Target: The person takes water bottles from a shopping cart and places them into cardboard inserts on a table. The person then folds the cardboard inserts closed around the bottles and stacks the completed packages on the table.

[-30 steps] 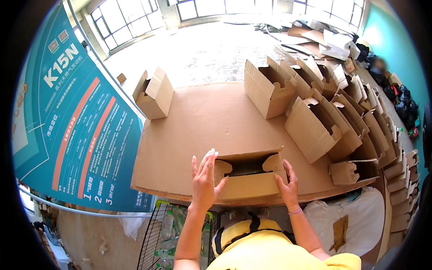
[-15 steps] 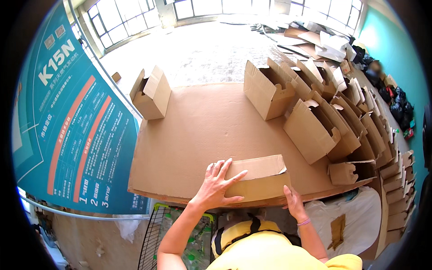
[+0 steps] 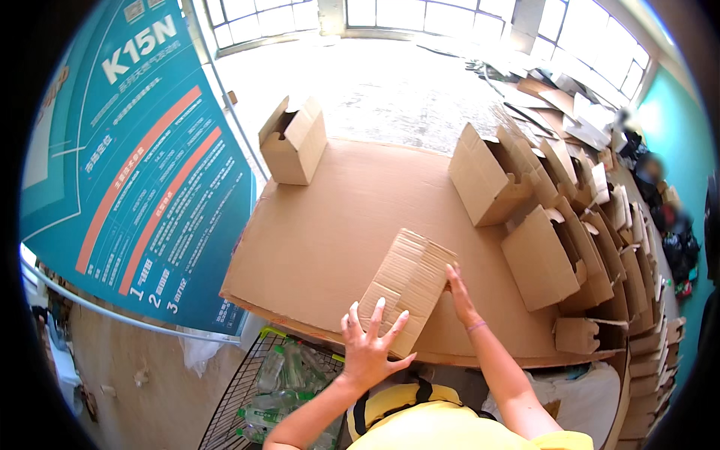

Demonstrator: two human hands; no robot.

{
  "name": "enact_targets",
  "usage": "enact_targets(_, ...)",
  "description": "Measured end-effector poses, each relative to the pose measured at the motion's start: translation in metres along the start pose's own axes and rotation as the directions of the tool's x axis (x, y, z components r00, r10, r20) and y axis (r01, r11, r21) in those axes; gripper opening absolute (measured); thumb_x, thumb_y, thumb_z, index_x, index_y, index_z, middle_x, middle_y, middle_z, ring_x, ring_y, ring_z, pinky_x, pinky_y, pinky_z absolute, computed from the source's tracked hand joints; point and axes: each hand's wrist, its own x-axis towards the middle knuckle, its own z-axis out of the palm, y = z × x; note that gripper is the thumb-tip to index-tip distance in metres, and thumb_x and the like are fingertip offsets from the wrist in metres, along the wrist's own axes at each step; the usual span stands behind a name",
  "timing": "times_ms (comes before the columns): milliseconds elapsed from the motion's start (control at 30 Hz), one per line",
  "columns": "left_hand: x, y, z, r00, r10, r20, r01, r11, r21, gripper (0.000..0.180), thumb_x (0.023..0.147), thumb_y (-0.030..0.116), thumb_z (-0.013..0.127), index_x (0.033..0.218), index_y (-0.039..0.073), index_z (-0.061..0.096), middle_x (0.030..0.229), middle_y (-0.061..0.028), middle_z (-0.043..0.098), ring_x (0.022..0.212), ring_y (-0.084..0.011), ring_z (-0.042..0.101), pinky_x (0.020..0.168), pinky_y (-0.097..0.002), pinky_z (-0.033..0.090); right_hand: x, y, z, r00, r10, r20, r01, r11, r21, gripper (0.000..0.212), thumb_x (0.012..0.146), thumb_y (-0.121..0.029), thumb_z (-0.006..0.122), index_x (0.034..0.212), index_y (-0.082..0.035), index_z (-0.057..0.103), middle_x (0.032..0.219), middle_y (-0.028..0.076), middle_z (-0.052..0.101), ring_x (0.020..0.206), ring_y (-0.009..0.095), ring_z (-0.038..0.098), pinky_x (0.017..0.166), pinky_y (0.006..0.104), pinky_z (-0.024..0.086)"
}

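Note:
A closed brown cardboard box (image 3: 411, 279) lies at an angle near the front edge of the large cardboard-covered surface (image 3: 330, 225), a taped seam running along its upper face. My left hand (image 3: 369, 346) is open, fingers spread over the near left end of the box. Against the box's far right corner rests my right hand (image 3: 460, 297), its fingers stretched out along the side; the thumb is hard to make out. A wristband circles the right wrist.
Several open-topped cardboard boxes (image 3: 541, 255) crowd the right side. Another open box (image 3: 294, 146) stands at the far left corner. A teal banner (image 3: 150, 172) rises at left. Below the front edge is a wire basket (image 3: 232, 390) of plastic bottles (image 3: 274, 371). Flattened cardboard (image 3: 540, 101) lies behind.
The box has turned from lying crosswise to slanting away from me, with a taped face now up. My right hand has moved up along its right side. The whole view has shifted.

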Motion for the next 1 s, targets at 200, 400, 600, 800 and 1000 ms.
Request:
enact_targets(200, 0.015, 0.017, 0.029, 0.89, -0.367, -0.272, 0.392, 0.919, 0.039, 0.067, 0.07, 0.057, 0.075, 0.13, 0.028, 0.064, 0.147, -0.0127, 0.042, 0.133, -0.0526, 0.029, 0.099, -0.0661, 0.027, 0.015, -0.035, 0.074, 0.924, -0.085, 0.372, 0.182, 0.955, -0.235, 0.079, 0.1, -0.05, 0.039, 0.158, -0.004, 0.01, 0.164, 0.016, 0.015, 0.152, 0.029, 0.005, 0.121, 0.0395, 0.01)
enact_targets(400, 0.03, -0.014, 0.035, 0.883, -0.334, -0.329, 0.379, 0.921, 0.084, 0.067, 0.067, 0.053, 0.075, 0.128, 0.027, 0.065, 0.141, -0.0113, 0.048, 0.131, -0.0487, 0.034, 0.096, -0.0638, 0.03, -0.014, -0.022, 0.081, 0.854, -0.028, 0.519, -0.049, 0.99, 0.134, 0.083, 0.103, -0.05, 0.038, 0.157, -0.006, -0.007, 0.166, 0.01, -0.003, 0.152, 0.023, -0.002, 0.122, 0.0358, 0.006)
enact_targets(600, 0.068, -0.061, 0.035, 0.884, -0.28, -0.373, 0.361, 0.918, 0.166, 0.065, 0.069, 0.052, 0.074, 0.128, 0.026, 0.065, 0.139, -0.0101, 0.051, 0.131, -0.0461, 0.036, 0.098, -0.0615, 0.03, -0.004, -0.037, 0.1, 0.807, -0.088, 0.584, 0.018, 0.992, 0.124, 0.08, 0.104, -0.048, 0.04, 0.158, -0.007, -0.002, 0.166, 0.011, -0.001, 0.152, 0.024, 0.0, 0.122, 0.0355, 0.007)
enact_targets(800, 0.13, -0.119, 0.053, 0.836, -0.294, -0.463, 0.406, 0.899, 0.164, 0.064, 0.073, 0.056, 0.069, 0.128, 0.025, 0.066, 0.138, -0.0104, 0.054, 0.128, -0.0425, 0.04, 0.1, -0.0619, 0.03, 0.013, -0.033, 0.113, 0.702, -0.271, 0.658, 0.364, 0.931, -0.004, 0.069, 0.103, -0.046, 0.041, 0.158, -0.011, 0.017, 0.166, 0.009, 0.011, 0.153, 0.027, 0.005, 0.122, 0.0376, 0.012)
enact_targets(1000, 0.2, -0.174, 0.071, 0.8, -0.256, -0.542, 0.412, 0.891, 0.187, 0.061, 0.071, 0.055, 0.07, 0.125, 0.026, 0.068, 0.136, -0.0097, 0.056, 0.127, -0.0409, 0.042, 0.099, -0.0614, 0.031, -0.032, 0.021, 0.065, 0.697, -0.313, 0.645, 0.716, 0.352, -0.603, 0.059, 0.098, -0.041, 0.051, 0.149, -0.013, 0.039, 0.157, 0.015, 0.03, 0.144, 0.041, 0.025, 0.118, 0.0529, 0.021)
